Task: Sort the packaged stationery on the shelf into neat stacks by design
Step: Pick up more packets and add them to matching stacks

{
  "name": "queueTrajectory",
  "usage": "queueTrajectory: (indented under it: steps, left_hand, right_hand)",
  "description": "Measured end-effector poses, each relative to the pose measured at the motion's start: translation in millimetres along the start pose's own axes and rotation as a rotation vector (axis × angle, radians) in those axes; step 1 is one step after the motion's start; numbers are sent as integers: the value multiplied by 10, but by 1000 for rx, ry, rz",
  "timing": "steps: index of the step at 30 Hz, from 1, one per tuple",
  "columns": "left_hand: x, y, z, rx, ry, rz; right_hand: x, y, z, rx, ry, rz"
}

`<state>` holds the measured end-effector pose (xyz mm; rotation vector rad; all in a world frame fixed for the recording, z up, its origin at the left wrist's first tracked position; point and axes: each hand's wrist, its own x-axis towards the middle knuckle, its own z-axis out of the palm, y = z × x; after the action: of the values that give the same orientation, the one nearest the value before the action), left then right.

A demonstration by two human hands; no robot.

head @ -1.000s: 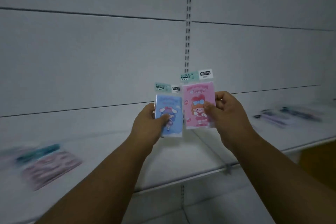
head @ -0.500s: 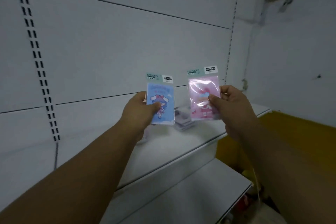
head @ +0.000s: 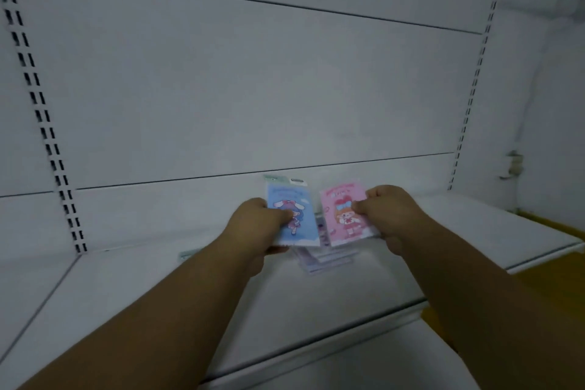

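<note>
Left hand (head: 256,225) pinches the blue packet (head: 294,215), thumb across its face; right hand (head: 387,215) clamps the pink packet (head: 343,215) the same way. Both packets are upright, side by side, just above a low pile of packets (head: 326,255) lying on the white shelf (head: 158,294).

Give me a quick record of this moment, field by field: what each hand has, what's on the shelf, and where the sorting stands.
left hand: grip on blue pack
right hand: grip on pink pack
pack position: side by side, raised above the shelf
on shelf: small stack of packs below the hands, designs unclear
sorting status: both held packs not yet placed
</note>
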<state>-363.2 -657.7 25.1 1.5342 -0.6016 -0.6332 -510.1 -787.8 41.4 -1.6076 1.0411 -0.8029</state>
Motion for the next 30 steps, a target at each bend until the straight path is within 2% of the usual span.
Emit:
queueTrajectory:
  steps: [4, 9, 12, 16, 23, 30]
  left_hand:
    - [23, -12, 196, 47, -53, -26]
    - [70, -51, 392, 164, -22, 26]
    - [94, -46, 472, 283, 19, 77]
    - [128, 9, 624, 466, 15, 29]
    - [397, -19, 689, 546, 155, -63]
    - [595, -147, 676, 556, 333, -16]
  right_hand:
    - [207, -72, -55, 92, 2, -15]
    - [454, -78, -176, 272, -27, 26]
    - [611, -38, -170, 319, -112, 26]
    - [773, 65, -120, 316, -216, 13]
    - [945, 148, -58, 275, -321, 3]
    - [991, 259, -8, 266, -375, 103]
